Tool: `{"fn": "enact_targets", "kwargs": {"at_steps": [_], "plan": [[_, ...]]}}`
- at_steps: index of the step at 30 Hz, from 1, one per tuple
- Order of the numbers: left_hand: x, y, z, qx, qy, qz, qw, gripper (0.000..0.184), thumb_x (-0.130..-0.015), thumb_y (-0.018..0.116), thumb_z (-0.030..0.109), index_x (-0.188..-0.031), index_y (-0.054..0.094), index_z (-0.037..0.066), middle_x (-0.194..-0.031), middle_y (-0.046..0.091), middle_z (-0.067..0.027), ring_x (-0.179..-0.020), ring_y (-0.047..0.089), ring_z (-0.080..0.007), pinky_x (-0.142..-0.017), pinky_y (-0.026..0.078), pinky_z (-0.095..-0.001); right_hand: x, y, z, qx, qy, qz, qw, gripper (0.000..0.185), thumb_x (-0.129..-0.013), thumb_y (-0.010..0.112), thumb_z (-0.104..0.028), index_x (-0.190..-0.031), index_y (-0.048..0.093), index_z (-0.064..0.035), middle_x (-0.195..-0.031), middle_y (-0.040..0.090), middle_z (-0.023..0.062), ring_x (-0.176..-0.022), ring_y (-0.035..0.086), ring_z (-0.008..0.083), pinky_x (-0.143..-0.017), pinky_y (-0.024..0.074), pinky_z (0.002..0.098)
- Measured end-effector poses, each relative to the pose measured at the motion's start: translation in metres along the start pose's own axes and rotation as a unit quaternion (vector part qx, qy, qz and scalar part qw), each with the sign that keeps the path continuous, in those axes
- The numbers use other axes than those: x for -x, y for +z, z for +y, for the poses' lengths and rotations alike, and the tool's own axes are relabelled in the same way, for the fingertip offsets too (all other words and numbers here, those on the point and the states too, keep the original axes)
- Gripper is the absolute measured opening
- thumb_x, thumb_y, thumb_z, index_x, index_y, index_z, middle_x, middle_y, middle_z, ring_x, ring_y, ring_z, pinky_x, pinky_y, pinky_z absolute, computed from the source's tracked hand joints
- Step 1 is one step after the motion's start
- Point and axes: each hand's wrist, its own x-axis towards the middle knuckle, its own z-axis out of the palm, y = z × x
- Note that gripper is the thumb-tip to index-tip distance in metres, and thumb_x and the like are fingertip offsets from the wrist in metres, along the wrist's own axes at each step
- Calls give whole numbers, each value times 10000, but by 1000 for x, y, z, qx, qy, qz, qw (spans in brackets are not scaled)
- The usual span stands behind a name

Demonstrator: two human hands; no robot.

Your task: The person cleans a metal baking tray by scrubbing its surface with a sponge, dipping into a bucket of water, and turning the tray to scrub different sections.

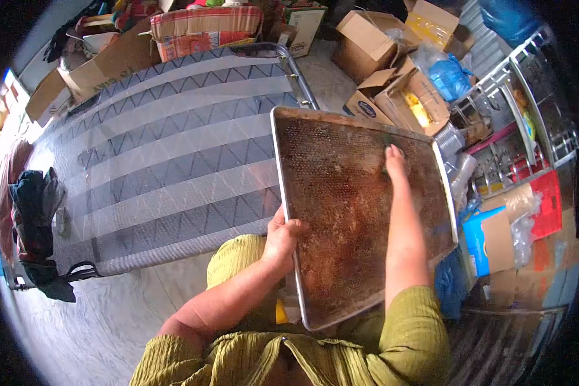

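Observation:
A large rectangular tray [354, 212] with a raised pale metal rim is held up at a tilt in front of me. Its inner face has a dotted texture and is stained brown and rust-red. My left hand [283, 239] is closed around the tray's left rim, thumb on the inner side. My right hand [395, 162] reaches over the tray's face, at or just above its upper right part. The right fingers are curled together, and what they may hold is too small and dark to make out.
A folding cot [193, 161] with striped grey mesh stands to the left, dark clothing [38, 225] at its end. Open cardboard boxes [367, 48] lie at the back right. A metal rack [521, 96] and a red crate [547, 206] are on the right, a tiled floor [128, 309] below.

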Motion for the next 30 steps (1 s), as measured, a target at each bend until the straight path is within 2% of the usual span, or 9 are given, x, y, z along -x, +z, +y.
{"fn": "enact_targets", "kwargs": {"at_steps": [4, 8, 10, 15, 18, 19, 24, 27, 30], "plan": [[-4, -5, -1, -8, -29, -6, 1000, 376, -731, 413, -45, -1066, 528, 80, -881, 554, 0, -753, 508, -128, -693, 452, -278, 7, -2, -43, -42, 31, -28, 998, 455, -878, 420, -375, -1206, 501, -71, -1200, 520, 162, -1140, 472, 293, -955, 358, 372], [-1, 4, 1, -10, -46, 35, 998, 399, -703, 416, -65, -1056, 533, 78, -830, 554, -9, -675, 503, -112, -656, 444, -251, 89, 11, -188, -211, -190, -49, 958, 298, -791, 554, -156, -1046, 562, -4, -1032, 562, 167, -987, 527, 309, -881, 407, 387], [3, 7, 7, -45, -54, 50, 996, 400, -729, 403, -44, -1097, 507, 75, -870, 562, -37, -717, 522, -134, -690, 465, -289, 115, 42, -215, -262, -446, -12, 856, 247, -771, 570, -120, -987, 578, -1, -1018, 559, 163, -977, 531, 303, -871, 417, 390], [0, 1, -1, -56, -39, 22, 997, 383, -738, 394, -17, -1096, 510, 54, -936, 571, -43, -760, 531, -152, -719, 465, -290, 116, 15, -210, -102, -501, 24, 859, 252, -798, 561, -196, -1031, 582, -103, -1066, 567, 85, -1002, 538, 237, -859, 378, 396], [-3, -3, -2, -100, -28, 40, 994, 420, -661, 436, -22, -1069, 516, 37, -862, 560, -29, -743, 526, -138, -668, 460, -264, 59, 14, -138, -41, -426, 96, 899, 190, -799, 538, -185, -960, 631, -142, -1036, 588, 30, -946, 554, 217, -790, 381, 403], [-2, -4, -3, -103, -28, 40, 993, 420, -661, 436, -22, -1069, 516, 37, -862, 560, -29, -743, 526, -138, -668, 460, -264, 47, 8, -113, -114, -270, 40, 955, 193, -804, 517, -185, -948, 631, -124, -1024, 590, 41, -950, 554, 244, -814, 401, 416], [-1, -4, -2, -118, -59, 7, 991, 332, -824, 482, 158, -1152, 465, 114, -953, 543, -43, -823, 549, -208, -722, 497, -368, 14, -41, 92, 64, -12, 78, 995, 322, -835, 460, -235, -1120, 555, -121, -1171, 515, 143, -1079, 496, 325, -926, 392, 409], [0, 11, 1, -11, -77, 19, 997, 406, -687, 455, 19, -1090, 483, 55, -898, 547, -57, -786, 538, -194, -720, 481, -322, 55, -108, 134, 137, 192, -8, 972, 400, -867, 427, -306, -1233, 468, -150, -1233, 462, 179, -1096, 472, 353, -915, 387, 451], [-4, -10, -8, -34, -70, 20, 997, 375, -749, 432, 78, -1123, 463, 70, -984, 532, -83, -875, 538, -231, -776, 481, -391, 67, -104, 190, 177, 277, 22, 944, 427, -862, 364, -320, -1221, 491, -128, -1227, 480, 185, -1125, 452, 364, -957, 360, 425]]}}
